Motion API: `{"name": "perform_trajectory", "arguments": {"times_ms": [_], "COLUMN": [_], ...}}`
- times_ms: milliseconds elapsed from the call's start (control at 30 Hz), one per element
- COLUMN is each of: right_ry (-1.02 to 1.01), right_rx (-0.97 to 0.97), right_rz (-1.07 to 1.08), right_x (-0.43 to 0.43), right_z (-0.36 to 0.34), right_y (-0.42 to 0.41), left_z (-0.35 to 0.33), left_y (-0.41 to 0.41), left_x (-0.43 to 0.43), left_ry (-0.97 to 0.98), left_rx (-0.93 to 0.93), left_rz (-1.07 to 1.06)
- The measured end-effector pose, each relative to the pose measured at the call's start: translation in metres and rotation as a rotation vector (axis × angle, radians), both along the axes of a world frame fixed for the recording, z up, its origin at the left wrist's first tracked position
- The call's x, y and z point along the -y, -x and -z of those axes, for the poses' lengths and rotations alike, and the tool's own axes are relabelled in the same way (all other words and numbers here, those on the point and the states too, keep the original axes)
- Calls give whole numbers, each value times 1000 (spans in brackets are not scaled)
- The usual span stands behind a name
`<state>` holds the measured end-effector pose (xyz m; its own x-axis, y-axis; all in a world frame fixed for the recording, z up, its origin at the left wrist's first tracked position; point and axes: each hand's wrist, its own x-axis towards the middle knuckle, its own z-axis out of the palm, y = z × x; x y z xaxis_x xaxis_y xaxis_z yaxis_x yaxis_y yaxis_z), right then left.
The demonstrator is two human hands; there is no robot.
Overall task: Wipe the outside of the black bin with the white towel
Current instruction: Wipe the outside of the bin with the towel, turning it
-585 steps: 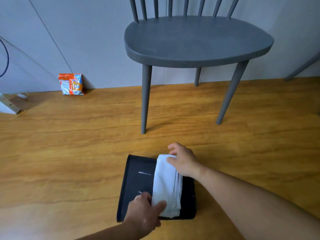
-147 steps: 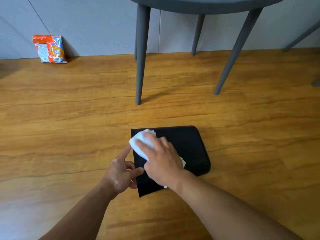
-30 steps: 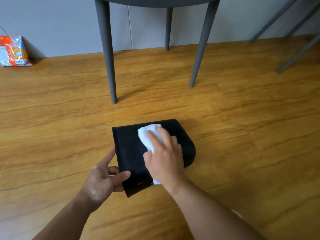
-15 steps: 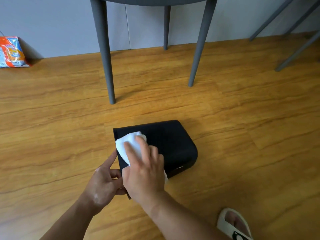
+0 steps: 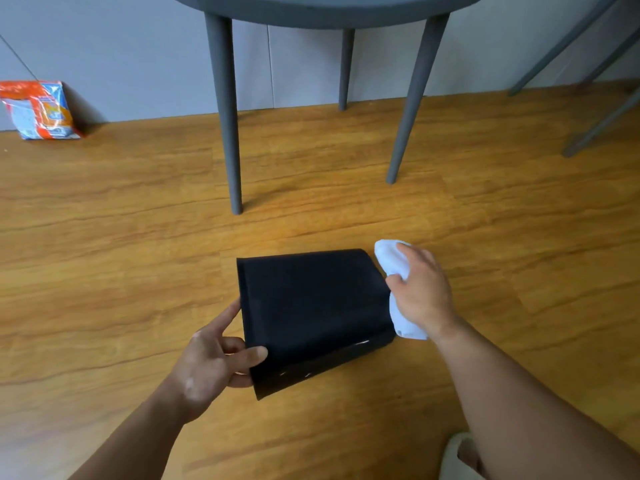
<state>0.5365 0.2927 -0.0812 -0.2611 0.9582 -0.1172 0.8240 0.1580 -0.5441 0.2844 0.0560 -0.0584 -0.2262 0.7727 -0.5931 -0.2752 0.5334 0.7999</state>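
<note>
The black bin (image 5: 311,306) lies on its side on the wooden floor, its open rim toward the left. My left hand (image 5: 214,358) grips that rim at the near left corner, thumb on top. My right hand (image 5: 420,289) is closed on the bunched white towel (image 5: 391,258) and presses it against the bin's right end, its base. Part of the towel hangs below my palm.
A grey chair (image 5: 225,116) stands just beyond the bin, its front legs on the floor. More grey legs (image 5: 602,123) are at the far right. An orange and blue packet (image 5: 38,110) leans on the wall at the left. A white slipper (image 5: 457,459) shows at the bottom edge.
My right hand has swept the towel from the bin's left rim across its top side to its right end. My left hand has kept its hold on the rim.
</note>
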Motion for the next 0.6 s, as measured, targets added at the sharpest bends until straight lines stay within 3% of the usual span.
{"name": "perform_trajectory", "arguments": {"times_ms": [167, 333, 600], "right_ry": [92, 11, -19], "right_rx": [-241, -371, -400], "right_rz": [58, 4, -63], "right_x": [-6, -8, -8], "right_z": [-14, -48, -65], "right_y": [0, 25, 37], "left_z": [-14, -26, -20], "left_y": [27, 43, 31], "left_x": [-9, -32, -26], "left_ry": [1, -47, -181], "left_rx": [37, 98, 131], "left_rz": [8, -184, -264]}}
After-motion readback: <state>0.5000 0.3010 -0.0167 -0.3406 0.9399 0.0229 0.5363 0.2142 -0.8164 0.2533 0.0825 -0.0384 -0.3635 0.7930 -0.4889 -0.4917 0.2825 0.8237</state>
